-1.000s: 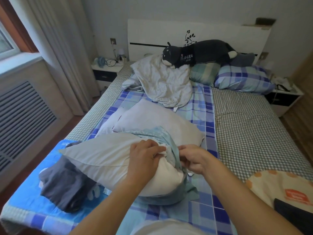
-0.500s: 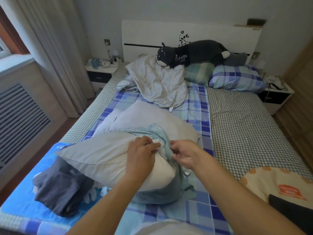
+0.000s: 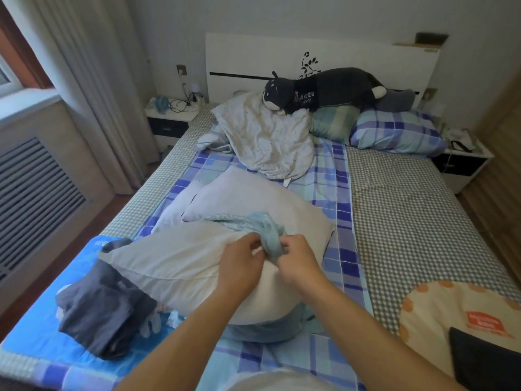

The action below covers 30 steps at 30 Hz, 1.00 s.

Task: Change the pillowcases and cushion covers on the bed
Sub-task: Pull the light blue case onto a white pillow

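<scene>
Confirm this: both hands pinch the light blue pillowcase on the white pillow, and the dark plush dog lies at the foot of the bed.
Wrong in one respect. The dark plush dog lies at the headboard end, on the pillows, as the head view shows. Both the left hand and right hand pinch the light blue pillowcase on the white pillow.

A bare pillow (image 3: 180, 266) is laid across the near end of the bed (image 3: 408, 221), with a second pillow (image 3: 253, 201) behind it. Folded cloth (image 3: 98, 314) is placed at the near left corner. A plush toy (image 3: 318, 90) is laid on the pillows at the headboard edge.
</scene>
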Tool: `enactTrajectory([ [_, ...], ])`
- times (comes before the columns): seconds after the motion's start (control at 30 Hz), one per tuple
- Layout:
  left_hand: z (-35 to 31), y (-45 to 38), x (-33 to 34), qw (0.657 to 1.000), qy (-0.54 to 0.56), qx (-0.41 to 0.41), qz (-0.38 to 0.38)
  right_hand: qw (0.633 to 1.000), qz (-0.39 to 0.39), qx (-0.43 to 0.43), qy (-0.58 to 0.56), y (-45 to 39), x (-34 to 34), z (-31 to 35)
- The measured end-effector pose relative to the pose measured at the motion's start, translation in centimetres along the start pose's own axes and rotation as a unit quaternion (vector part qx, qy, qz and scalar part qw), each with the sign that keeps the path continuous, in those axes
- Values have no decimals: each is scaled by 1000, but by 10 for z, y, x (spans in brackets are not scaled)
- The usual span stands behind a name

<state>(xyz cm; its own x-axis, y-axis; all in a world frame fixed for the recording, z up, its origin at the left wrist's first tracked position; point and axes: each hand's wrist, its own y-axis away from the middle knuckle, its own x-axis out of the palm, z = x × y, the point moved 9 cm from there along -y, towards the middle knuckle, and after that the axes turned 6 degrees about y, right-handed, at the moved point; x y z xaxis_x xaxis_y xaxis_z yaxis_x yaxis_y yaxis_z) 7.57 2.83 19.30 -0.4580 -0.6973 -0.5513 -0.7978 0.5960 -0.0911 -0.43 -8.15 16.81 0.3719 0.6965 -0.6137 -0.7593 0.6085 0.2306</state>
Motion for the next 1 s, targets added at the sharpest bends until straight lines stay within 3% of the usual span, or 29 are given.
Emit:
enactTrajectory([
  [0.1, 11, 4, -7, 992, 97, -71, -26, 999, 17, -14, -49, 8, -5, 2],
  [0.2, 8, 12, -7, 982, 168, -82, -15, 991, 27, 10, -134, 11, -19, -2],
  [0.33, 3, 16, -2, 962, 253, -89, 53, 998, 57, -23, -27, 6, -19, 4],
  [0.5, 2, 26, -6, 943, 288, -120, 114, 968, 154, 22, -195, 16, -7, -7],
  [0.6, 2, 35, -8, 937, 298, -129, 129, 977, 167, 3, -135, 20, -4, -5],
  [0.67, 2, 37, -9, 933, 307, -137, 130, 988, 145, -42, -28, 20, -8, 4],
  [0.77, -3, 42, -16, 926, 325, -143, 130, 975, 134, -124, 125, 25, -5, 22],
  [0.87, -7, 48, -28, 925, 330, -152, 107, 976, 87, -130, 152, 33, -7, 27],
  [0.93, -3, 47, -40, 919, 340, -193, 41, 980, 51, -134, 141, 43, -1, 28],
  [1.0, -2, 48, -48, 879, 407, -248, -17, 983, 26, -129, 127, 55, 10, 24],
])
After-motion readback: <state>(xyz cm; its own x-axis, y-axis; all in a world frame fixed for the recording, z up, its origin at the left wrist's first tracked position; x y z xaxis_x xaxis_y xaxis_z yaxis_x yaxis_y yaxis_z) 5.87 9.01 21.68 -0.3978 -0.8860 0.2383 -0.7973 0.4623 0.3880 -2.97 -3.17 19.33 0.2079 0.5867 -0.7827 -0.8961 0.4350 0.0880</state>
